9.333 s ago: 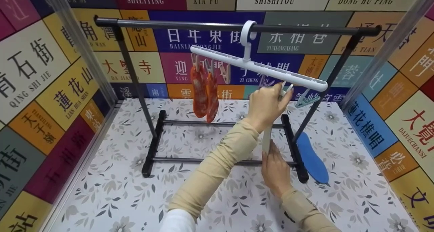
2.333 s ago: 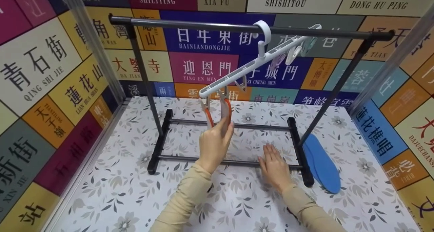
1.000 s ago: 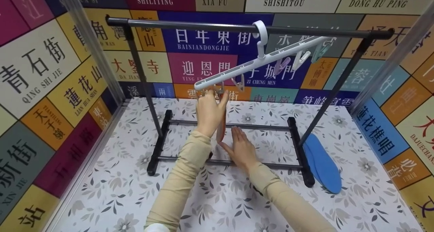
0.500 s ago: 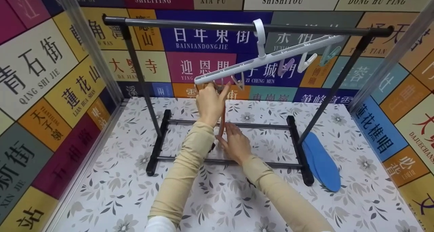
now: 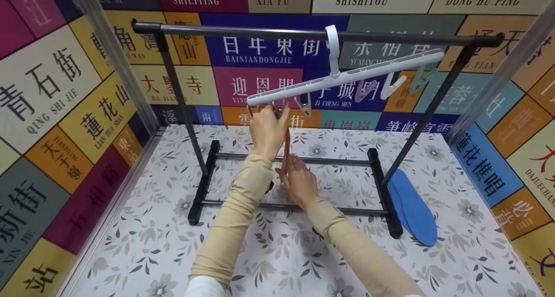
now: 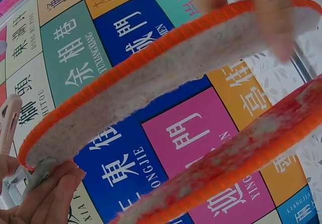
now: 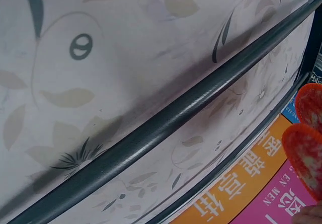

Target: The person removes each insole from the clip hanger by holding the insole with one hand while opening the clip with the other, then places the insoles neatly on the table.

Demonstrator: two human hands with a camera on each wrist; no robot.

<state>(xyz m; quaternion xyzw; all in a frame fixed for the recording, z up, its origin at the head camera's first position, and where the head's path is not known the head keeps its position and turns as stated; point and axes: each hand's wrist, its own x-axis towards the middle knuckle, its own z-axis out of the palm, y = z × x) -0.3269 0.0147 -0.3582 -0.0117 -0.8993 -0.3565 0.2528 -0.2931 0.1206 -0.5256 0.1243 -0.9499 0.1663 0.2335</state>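
Note:
A white clip hanger (image 5: 347,76) hooks over a dark rail, tilted with its left end lower. Under that end, my left hand (image 5: 268,130) pinches a grey clothes peg (image 6: 44,171) at the top of an orange-edged insole (image 6: 166,65). My right hand (image 5: 300,182) holds the lower part of this insole between thumb and fingers; the head view shows it edge-on. A second insole (image 6: 236,158), red and white inside an orange edge, hangs beside it in the left wrist view. The left hand mostly hides it from the head camera.
A dark metal rack (image 5: 260,30) stands on the flower-patterned table (image 5: 151,245). Blue insoles (image 5: 412,210) lie by its right foot. Unused pegs, purple (image 5: 365,90), white (image 5: 392,87) and green (image 5: 422,80), hang from the hanger's right half. Sign-covered walls enclose the table.
The hanger has swung round. The left hand has gone from the hanger's right-side pegs to the orange insoles, then up to the peg. The right hand has left the table for the insole's lower end.

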